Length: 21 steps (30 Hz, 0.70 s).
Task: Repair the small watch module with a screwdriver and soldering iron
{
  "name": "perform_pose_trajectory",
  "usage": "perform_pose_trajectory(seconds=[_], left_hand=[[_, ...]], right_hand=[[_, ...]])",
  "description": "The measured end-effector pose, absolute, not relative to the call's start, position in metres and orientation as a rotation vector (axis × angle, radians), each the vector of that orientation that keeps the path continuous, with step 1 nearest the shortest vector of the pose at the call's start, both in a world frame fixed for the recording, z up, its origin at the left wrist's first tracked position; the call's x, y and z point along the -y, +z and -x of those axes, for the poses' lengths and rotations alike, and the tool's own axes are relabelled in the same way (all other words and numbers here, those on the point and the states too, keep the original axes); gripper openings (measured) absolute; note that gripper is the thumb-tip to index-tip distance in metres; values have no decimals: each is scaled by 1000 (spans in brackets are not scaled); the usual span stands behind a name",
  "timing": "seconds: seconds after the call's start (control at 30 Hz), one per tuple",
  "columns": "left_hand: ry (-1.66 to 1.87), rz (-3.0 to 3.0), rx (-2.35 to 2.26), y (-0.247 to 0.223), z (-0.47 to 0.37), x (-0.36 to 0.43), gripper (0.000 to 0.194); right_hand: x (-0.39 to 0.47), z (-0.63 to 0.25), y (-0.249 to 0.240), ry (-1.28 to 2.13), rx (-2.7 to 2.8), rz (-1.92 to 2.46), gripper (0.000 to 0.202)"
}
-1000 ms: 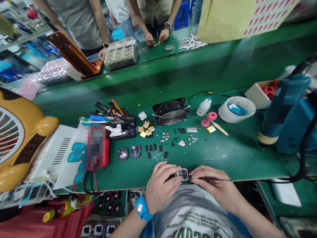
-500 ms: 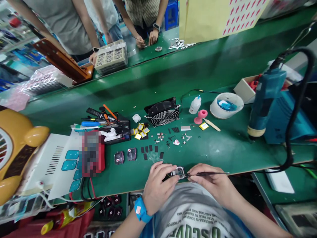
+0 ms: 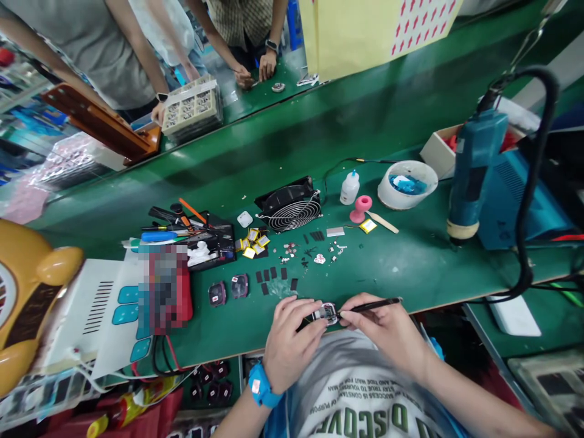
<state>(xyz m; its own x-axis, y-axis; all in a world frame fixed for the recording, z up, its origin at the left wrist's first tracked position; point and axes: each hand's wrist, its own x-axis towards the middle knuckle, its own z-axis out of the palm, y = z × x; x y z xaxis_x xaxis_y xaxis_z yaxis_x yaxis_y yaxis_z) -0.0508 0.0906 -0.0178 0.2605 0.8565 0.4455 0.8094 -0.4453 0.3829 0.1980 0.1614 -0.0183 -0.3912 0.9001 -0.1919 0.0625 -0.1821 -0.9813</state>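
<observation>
The left hand [image 3: 292,334], with a blue wristband [image 3: 263,384], grasps a small open-faced device [image 3: 325,312] by its left side, at the near edge of the desk [image 3: 387,280]; whether the device rests on the surface cannot be told. The right hand [image 3: 383,322] pinches a slim dark tool [image 3: 376,305], its tip at the device's right side. Just beyond lie small black pads [image 3: 266,275], with two dark square cases [image 3: 228,289] to their left. Farther out are yellow-edged cells [image 3: 255,241], a black fan [image 3: 294,210], a white bottle [image 3: 350,188], a pink stand [image 3: 360,209] and a white tub [image 3: 401,198].
</observation>
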Motion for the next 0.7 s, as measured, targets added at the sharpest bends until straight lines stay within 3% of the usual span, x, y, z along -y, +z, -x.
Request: perform_pose_trajectory(seconds=[0.23, 0.5, 0.7], left_hand=[[918, -2465, -1599, -18, 52, -90, 26], [944, -2440, -1606, -26, 50, -86, 24], [1036, -2404, -1660, -31, 50, -83, 40]], right_hand=[[-159, -214, -24, 1439, 1674, 929, 21], [-157, -236, -50, 1300, 1939, 575, 30], [-151, -235, -67, 1284, 1918, 596, 38]])
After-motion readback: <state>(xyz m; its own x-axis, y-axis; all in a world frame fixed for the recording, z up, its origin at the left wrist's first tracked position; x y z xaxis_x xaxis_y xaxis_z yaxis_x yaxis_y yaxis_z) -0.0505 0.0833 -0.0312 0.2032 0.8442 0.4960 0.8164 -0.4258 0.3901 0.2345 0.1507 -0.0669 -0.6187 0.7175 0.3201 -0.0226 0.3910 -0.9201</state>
